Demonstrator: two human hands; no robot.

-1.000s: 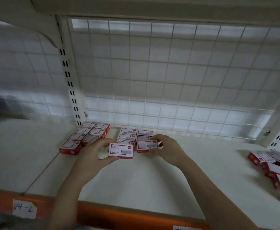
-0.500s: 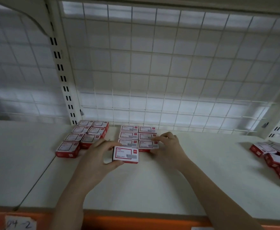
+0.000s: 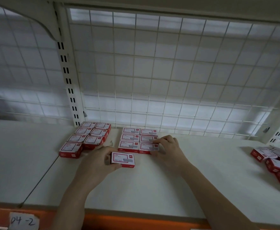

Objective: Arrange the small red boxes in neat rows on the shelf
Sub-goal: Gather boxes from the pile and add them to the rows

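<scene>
Head view looks down on a white shelf [image 3: 152, 183] backed by a wire grid panel [image 3: 169, 72], with a slotted upright [image 3: 68, 80] rising at the rear left and an orange front rail [image 3: 136, 221] along the near edge. A paper label [image 3: 23, 220] marked "D4-2" sits on that rail at the lower left.

Three groups of small red boxes lie on the shelf. At the rear left, beside the upright, a block of seven boxes [image 3: 87, 138] lies flat in two columns, the nearest one sticking out alone at the front left. Near the middle, a second block [image 3: 137, 140] holds six boxes in two columns of three, close to the grid. Well apart at the right edge, a loose heap of boxes [image 3: 276, 163] lies at mixed angles, partly cut off by the frame.

Both forearms reach in from the bottom edge. The left hand [image 3: 94, 165] grips a single box [image 3: 123, 159] by its left end, thumb underneath and fingers above, just in front of the middle block's left column; the box sits level, though whether it touches the shelf cannot be told. The right hand [image 3: 167, 150] rests curled against the right side of the middle block, its fingertips [image 3: 155, 142] pressing on the front right box [image 3: 146, 147] without enclosing it.
</scene>
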